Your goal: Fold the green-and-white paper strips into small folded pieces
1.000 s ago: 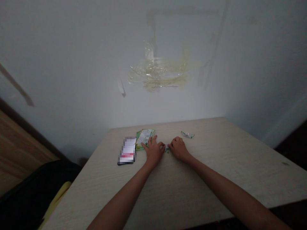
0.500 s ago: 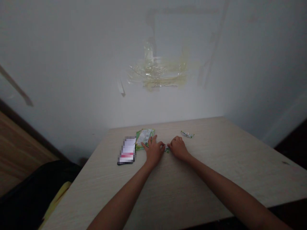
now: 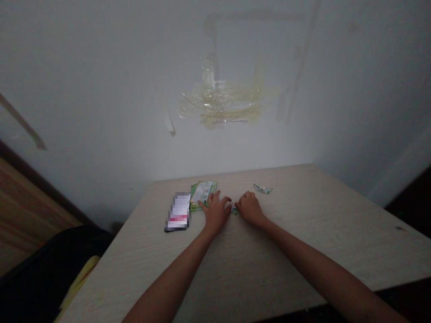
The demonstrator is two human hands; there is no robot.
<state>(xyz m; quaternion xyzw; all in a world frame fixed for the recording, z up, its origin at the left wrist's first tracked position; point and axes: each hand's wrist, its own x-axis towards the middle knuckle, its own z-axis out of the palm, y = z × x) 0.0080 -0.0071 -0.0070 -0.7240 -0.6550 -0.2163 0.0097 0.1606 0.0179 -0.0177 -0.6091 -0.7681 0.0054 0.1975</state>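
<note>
A small green-and-white wrapper (image 3: 233, 208) lay on the pale wood-grain counter (image 3: 303, 233), pinched between the two hands near the far edge. It appeared crumpled and glossy; only a sliver showed between the fingertips. The left hand (image 3: 215, 211) rested palm down, its thumb and forefinger closed on the wrapper's left end while the other fingers (image 3: 209, 197) spread flat over the corner of a green packet (image 3: 202, 194). The right hand (image 3: 249, 208) was curled, its fingers grasping the wrapper's right end.

Most of the wrapper was covered by both hands, and any print on it could not be read. The scene was dim. A flat dark-edged item (image 3: 178, 211) just left of the green packet was pixelated, so its kind could not be determined. A second small wrapper (image 3: 262, 189) lay apart on the counter, beyond the right hand; its detail was too small to make out. Remnants of clear tape (image 3: 218, 103) clung to the wall behind.

Compared with the view half a second earlier, both hands kept the same grip and place; no object had shifted noticeably.
</note>
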